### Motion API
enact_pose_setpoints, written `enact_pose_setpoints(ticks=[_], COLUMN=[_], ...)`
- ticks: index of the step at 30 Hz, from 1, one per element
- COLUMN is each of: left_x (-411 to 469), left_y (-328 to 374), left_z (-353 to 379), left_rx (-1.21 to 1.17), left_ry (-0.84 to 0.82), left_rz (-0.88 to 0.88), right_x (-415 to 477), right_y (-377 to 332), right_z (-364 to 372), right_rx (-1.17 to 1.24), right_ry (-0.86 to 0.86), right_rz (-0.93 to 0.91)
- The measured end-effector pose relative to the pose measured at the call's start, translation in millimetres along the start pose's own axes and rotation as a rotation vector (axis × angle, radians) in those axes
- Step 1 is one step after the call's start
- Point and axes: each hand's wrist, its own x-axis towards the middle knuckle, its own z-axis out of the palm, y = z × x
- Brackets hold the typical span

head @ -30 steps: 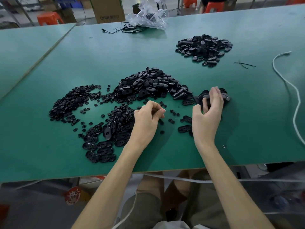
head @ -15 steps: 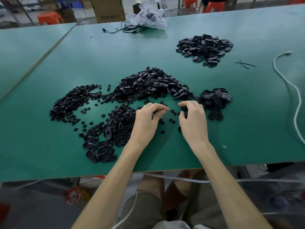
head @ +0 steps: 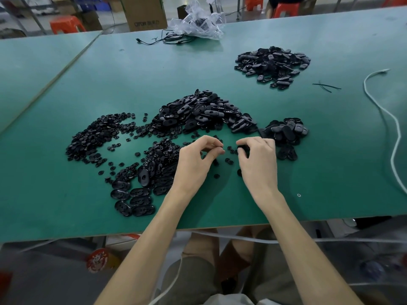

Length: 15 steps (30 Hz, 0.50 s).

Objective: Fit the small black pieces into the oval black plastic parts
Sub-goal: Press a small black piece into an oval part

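The left hand (head: 196, 160) is pinching a small black piece (head: 218, 147) between its thumb and finger. The right hand (head: 258, 160) is curling its fingers around an oval part (head: 243, 149). The hands are sitting close together, not touching, low over the green table (head: 330, 172). More small pieces (head: 94, 137) are lying in a heap to the left. A big heap of oval parts (head: 202, 113) is lying just behind the hands. A second heap (head: 273, 62) is lying far back. A white cord (head: 398, 128) is curling along the right side.
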Motion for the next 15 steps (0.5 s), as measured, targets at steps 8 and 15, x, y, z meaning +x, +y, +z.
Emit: enact_pose_setpoints(ticks=[8, 15], left_x=[1.0, -0.2], left_y=[-2.2, 0.0], left_z=[-1.0, -1.4], left_rx=[0.018, -0.004], left_ry=[0.008, -0.054], left_rz=[0.002, 0.029], right_x=[2.1, 2.4], right_y=[-0.3, -1.6], right_z=[-6.2, -8.9], right_rx=[0.296, 0.437], right_ry=[0.088, 0.151], right_rz=[0.116, 0.12])
